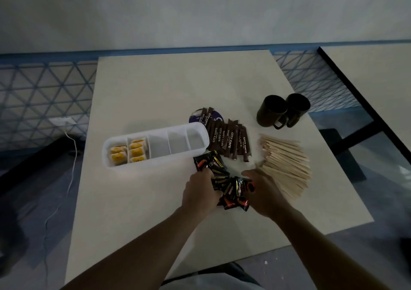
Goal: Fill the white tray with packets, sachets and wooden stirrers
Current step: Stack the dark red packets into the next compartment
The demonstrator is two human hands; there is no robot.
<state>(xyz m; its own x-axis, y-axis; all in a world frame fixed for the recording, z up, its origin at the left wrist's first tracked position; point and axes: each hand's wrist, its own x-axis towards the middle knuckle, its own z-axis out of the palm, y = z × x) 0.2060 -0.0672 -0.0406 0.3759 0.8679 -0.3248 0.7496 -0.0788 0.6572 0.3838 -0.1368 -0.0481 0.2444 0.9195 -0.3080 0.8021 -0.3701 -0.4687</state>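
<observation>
A: Two compartments at the left end of the white tray (155, 160), centre-left of frame, hold yellow packets (127, 152).

B: Lower centre now: left hand (200, 193) curled round the black packets (224, 184), just below the tray's right end!

A: Right hand (264, 193) grips the same heap from the other side, fingers bent.

B: Brown sachets (231, 141) fanned above it, wooden stirrers (287, 167) right of centre, mugs (282, 110) upper right.
</observation>
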